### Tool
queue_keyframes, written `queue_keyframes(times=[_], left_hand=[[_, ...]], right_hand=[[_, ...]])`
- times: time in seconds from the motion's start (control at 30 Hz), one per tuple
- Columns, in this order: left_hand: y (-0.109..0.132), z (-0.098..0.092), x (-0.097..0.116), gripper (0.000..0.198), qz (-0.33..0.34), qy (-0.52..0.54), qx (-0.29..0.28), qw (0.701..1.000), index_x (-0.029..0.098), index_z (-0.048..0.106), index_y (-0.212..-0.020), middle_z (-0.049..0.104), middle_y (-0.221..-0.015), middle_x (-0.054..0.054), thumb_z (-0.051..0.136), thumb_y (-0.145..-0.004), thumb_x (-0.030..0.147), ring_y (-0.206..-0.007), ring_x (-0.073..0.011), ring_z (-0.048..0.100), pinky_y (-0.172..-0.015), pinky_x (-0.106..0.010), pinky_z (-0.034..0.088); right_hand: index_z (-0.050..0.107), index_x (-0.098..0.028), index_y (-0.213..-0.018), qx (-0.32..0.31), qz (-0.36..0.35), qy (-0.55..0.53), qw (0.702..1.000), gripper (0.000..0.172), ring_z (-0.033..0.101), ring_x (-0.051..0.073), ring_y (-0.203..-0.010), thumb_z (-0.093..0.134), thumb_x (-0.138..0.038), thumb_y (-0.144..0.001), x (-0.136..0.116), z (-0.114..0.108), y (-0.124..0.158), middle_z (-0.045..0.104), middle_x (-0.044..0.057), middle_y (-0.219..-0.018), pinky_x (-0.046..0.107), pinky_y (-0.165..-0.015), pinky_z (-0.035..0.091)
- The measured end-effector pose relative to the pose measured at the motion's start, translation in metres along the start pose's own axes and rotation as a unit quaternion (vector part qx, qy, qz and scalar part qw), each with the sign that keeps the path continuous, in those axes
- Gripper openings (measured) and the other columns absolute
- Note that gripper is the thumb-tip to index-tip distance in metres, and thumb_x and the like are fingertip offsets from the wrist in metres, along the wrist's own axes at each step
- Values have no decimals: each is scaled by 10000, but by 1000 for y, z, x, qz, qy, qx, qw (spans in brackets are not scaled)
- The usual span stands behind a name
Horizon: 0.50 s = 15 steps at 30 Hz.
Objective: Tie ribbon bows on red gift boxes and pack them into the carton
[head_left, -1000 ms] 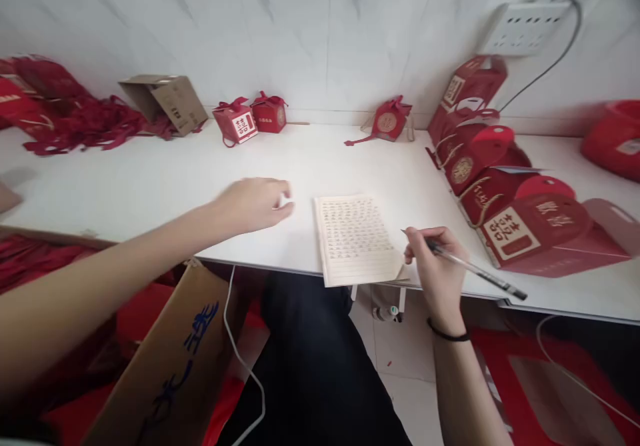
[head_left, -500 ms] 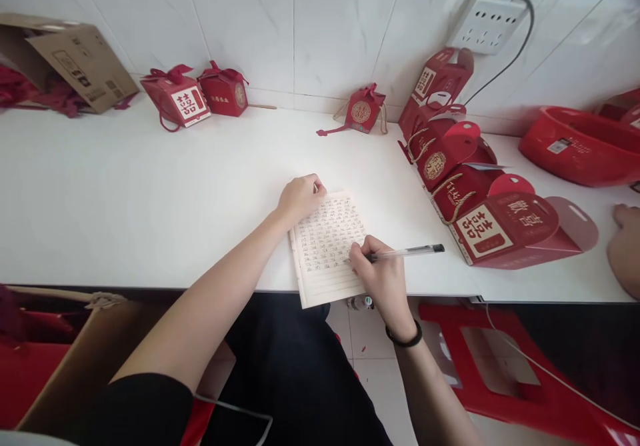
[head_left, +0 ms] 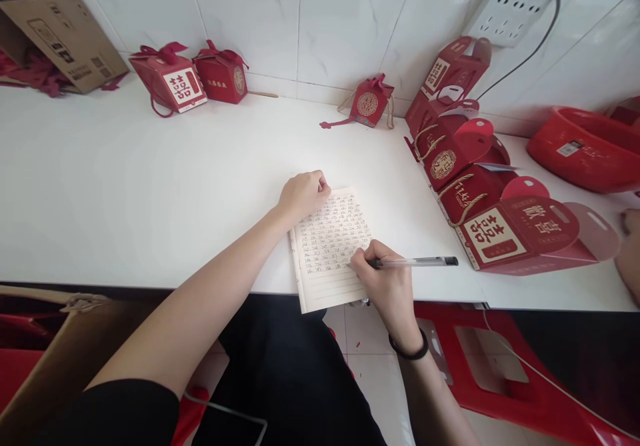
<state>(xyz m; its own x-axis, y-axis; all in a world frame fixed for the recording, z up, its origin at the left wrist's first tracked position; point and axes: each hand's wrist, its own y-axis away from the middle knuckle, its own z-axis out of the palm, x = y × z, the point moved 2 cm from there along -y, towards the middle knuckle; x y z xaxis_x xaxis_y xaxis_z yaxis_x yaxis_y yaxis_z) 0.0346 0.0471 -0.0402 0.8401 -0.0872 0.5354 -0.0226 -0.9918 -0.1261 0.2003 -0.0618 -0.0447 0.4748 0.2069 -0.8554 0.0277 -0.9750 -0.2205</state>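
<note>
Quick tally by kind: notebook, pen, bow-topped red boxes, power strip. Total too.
Notebook: 1
Pen: 1
Bow-topped red boxes: 3
Power strip: 1
Total: 6

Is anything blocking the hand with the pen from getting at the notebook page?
Nothing visible. The right hand holds the clear-barrelled pen right at the lined notebook. The left hand covers only its upper-left corner, and the nearest red gift box stands off to the right.
</note>
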Motion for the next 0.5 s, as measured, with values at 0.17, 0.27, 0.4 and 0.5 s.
queue_keyframes(times=[0.17,0.27,0.4,0.5], left_hand=[[0,0,0,128,2,4,4,1000,190,589,-765,627,-699,1,469,-774,230,-595,-141,528,-562,-259,360],[1,-1,0,124,-1,9,2,1000,188,590,-760,624,-695,-3,473,-771,225,-599,-143,531,-574,-260,369],[1,-1,-1,120,2,26,4,1000,192,587,-737,616,-681,-5,474,-761,222,-596,-150,523,-577,-269,369],[-2,0,-5,95,-34,113,24,993,194,588,-708,615,-683,3,504,-742,221,-628,-148,540,-616,-268,392]], right_hand=[[195,-202,-571,15,-4,-1,1000,328,191,85,-492,464,-212,-757,0,0,1,187,-61,-519,222,-440,190],[186,-204,-574,19,0,-3,1000,324,184,87,-495,459,-214,-748,-1,0,0,175,-59,-525,223,-440,184],[205,-203,-551,9,17,-16,1000,321,202,85,-481,472,-220,-729,-1,0,-1,195,-60,-506,219,-434,189],[256,-200,-531,35,58,-109,992,336,265,85,-460,514,-244,-743,3,-7,0,272,-59,-475,208,-432,233]])
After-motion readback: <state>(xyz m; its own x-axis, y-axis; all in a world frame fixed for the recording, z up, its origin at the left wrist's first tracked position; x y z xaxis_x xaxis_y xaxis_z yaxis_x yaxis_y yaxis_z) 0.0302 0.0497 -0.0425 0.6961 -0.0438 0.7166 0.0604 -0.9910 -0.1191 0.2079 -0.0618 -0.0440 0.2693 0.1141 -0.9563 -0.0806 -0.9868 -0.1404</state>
